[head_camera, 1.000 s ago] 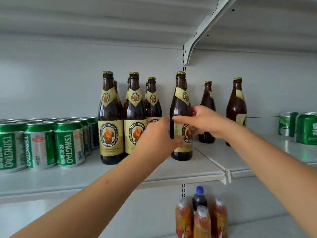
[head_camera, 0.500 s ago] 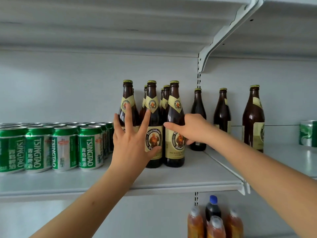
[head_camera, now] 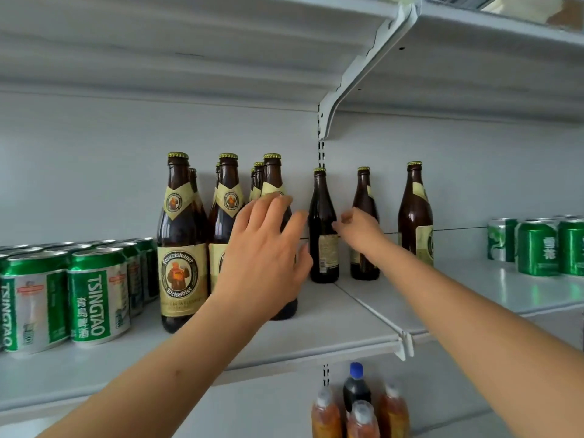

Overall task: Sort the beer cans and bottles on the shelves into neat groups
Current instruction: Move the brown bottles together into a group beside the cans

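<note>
The left hand (head_camera: 264, 257) is hovering with its fingers spread and straight in front of the rightmost front bottle (head_camera: 278, 197) of the cluster, covering most of that bottle's label and gripping nothing; whether the palm is touching the glass cannot be told. The right hand (head_camera: 358, 230) is reaching further back, its fingers loosely curled just beside a dark bottle (head_camera: 322, 229) that is standing upright with its back label facing out; the fingertips are sitting at the bottle's right side, and contact cannot be told. To the left of the left hand, two more brown bottles with cream Franziskaner labels (head_camera: 180, 273) are standing upright at the front, with further bottle necks showing behind them. Left of those, green Tsingtao cans (head_camera: 94, 298) are standing in rows running toward the back wall. Right of the right hand, two more brown bottles (head_camera: 415, 216) are standing apart from each other, and well to the right a group of green cans (head_camera: 537, 248) is sitting near the frame edge. Everything is resting on a white metal shelf (head_camera: 316, 330) made of two panels meeting at a seam, with a pale back wall and a slotted upright behind. Another white shelf is hanging overhead on a bracket (head_camera: 354, 80). Below, orange-drink bottles and one dark bottle with a blue cap (head_camera: 356, 387) are standing on a lower level.
</note>
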